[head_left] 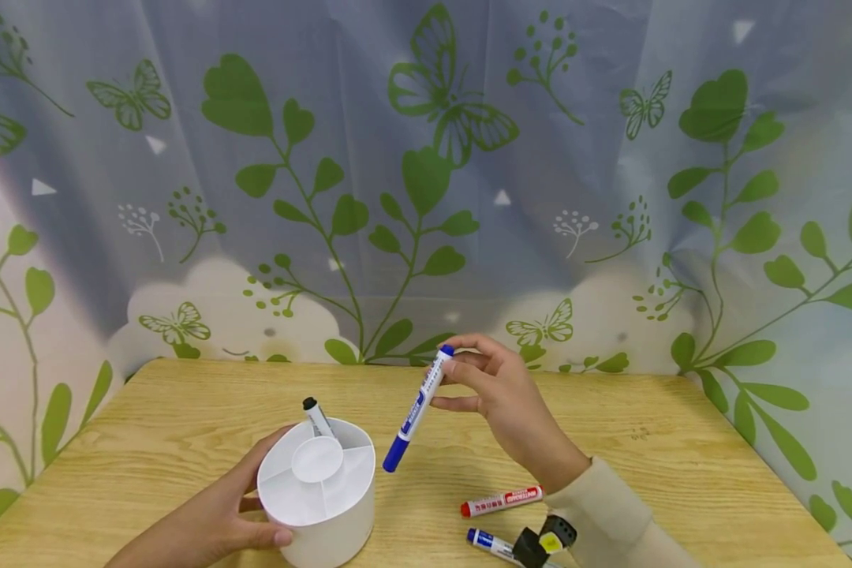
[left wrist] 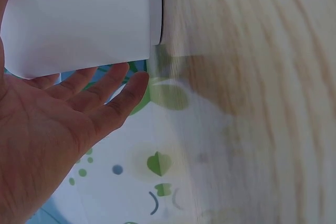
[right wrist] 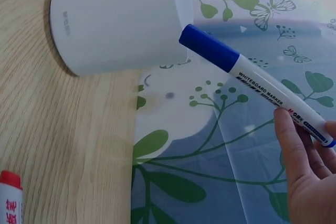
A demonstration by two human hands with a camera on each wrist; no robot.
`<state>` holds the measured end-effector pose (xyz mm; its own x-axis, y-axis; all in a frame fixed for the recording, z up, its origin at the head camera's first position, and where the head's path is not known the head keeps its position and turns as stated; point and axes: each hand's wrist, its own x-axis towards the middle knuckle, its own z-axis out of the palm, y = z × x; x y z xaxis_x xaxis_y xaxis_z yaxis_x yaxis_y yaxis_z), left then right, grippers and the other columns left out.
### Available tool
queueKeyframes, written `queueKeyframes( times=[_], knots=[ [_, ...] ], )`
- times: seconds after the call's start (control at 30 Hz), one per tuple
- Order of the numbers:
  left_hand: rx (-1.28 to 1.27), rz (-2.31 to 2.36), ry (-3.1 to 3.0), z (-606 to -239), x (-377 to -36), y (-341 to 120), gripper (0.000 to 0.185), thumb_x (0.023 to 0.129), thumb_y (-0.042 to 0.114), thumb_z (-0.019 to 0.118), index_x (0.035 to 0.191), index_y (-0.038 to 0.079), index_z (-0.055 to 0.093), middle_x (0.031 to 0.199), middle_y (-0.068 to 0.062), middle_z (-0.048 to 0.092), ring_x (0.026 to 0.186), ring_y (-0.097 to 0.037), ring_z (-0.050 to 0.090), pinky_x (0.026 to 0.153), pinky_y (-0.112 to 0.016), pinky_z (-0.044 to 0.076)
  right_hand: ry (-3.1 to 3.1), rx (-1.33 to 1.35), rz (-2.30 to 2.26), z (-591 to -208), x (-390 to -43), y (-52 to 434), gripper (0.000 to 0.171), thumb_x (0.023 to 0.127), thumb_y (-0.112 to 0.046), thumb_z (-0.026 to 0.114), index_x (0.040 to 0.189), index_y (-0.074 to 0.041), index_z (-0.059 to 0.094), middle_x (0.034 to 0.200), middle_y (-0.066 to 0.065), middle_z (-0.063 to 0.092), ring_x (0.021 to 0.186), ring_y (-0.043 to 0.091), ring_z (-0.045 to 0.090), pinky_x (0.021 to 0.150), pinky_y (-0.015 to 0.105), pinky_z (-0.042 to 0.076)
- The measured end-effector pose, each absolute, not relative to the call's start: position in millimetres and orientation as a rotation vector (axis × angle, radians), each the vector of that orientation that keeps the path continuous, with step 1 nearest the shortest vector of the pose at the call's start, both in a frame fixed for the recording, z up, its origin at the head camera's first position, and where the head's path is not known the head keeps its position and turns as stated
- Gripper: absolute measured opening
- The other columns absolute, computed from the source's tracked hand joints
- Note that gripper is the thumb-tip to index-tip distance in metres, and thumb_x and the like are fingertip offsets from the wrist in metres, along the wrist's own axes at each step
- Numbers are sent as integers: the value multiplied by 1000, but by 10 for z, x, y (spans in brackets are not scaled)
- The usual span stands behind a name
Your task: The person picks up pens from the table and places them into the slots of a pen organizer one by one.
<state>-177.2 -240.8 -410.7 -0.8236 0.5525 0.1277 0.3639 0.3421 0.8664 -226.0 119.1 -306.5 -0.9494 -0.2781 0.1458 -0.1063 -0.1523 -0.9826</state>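
A white round pen holder (head_left: 319, 493) with divided compartments stands on the wooden table (head_left: 184, 418). A black-capped marker (head_left: 316, 416) sticks up from its far compartment. My left hand (head_left: 216, 513) cups the holder's left side, thumb at the front; its fingers (left wrist: 100, 90) lie against the white wall (left wrist: 79, 19). My right hand (head_left: 500, 394) pinches the upper end of a blue whiteboard marker (head_left: 417, 410), tilted cap-down in the air just right of the holder. In the right wrist view the blue marker (right wrist: 252, 80) points its cap at the holder (right wrist: 115, 19).
A red-capped marker (head_left: 500, 501) and another blue marker (head_left: 490, 543) lie on the table by my right forearm; the red marker's cap (right wrist: 9, 182) shows in the right wrist view. A leaf-printed curtain (head_left: 426, 197) closes the back and sides.
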Motion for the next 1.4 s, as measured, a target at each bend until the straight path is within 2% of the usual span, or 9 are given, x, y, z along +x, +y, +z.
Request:
queueKeyframes(
  times=[0.2, 0.53, 0.83, 1.07, 1.27, 1.4],
  knots=[
    [834, 1480, 2432, -4134, -1771, -2416, 109, 90, 13, 84, 168, 17, 9, 157, -24, 40, 126, 8, 48, 91, -26, 54, 1920, -454, -2289, -3046, -2238, 1098, 21, 105, -1, 57, 125, 4, 56, 98, 3, 73, 95, 20, 72, 89, 51, 62],
    [813, 1488, 2419, -4136, -1778, -2404, 108, 90, 13, 84, 167, 14, 9, 157, -25, 40, 125, 9, 49, 92, -25, 54, 1908, -484, -2239, -3120, -2219, 886, 24, 101, 1, 60, 124, 5, 55, 98, 4, 72, 95, 20, 73, 90, 54, 62],
    [791, 1487, 2398, -4111, -1782, -2391, 107, 91, 14, 83, 168, 14, 8, 157, -25, 39, 124, 8, 49, 93, -25, 54, 1913, -480, -2182, -3200, -2203, 796, 21, 100, 2, 60, 121, 7, 56, 100, 3, 71, 93, 18, 71, 87, 51, 63],
    [744, 1468, 2397, -4097, -1780, -2383, 108, 92, 17, 82, 168, 14, 6, 159, -25, 38, 125, 10, 47, 93, -24, 53, 1902, -452, -2167, -3248, -2208, 741, 26, 99, -1, 62, 125, 0, 58, 107, 11, 71, 98, 20, 72, 85, 48, 64],
    [790, 1470, 2397, -4105, -1776, -2393, 106, 93, 15, 81, 168, 17, 6, 159, -25, 37, 126, 9, 47, 93, -24, 53, 1876, -441, -2163, -3291, -2197, 694, 22, 101, -6, 65, 123, -3, 62, 105, 8, 70, 97, 20, 73, 86, 47, 64],
    [791, 1481, 2382, -4104, -1774, -2386, 106, 92, 14, 81, 168, 17, 7, 160, -25, 36, 126, 9, 47, 93, -25, 53, 1882, -447, -2148, -3318, -2174, 665, 22, 102, -8, 65, 121, 0, 63, 105, 7, 69, 96, 19, 72, 87, 47, 64]
  ],
)
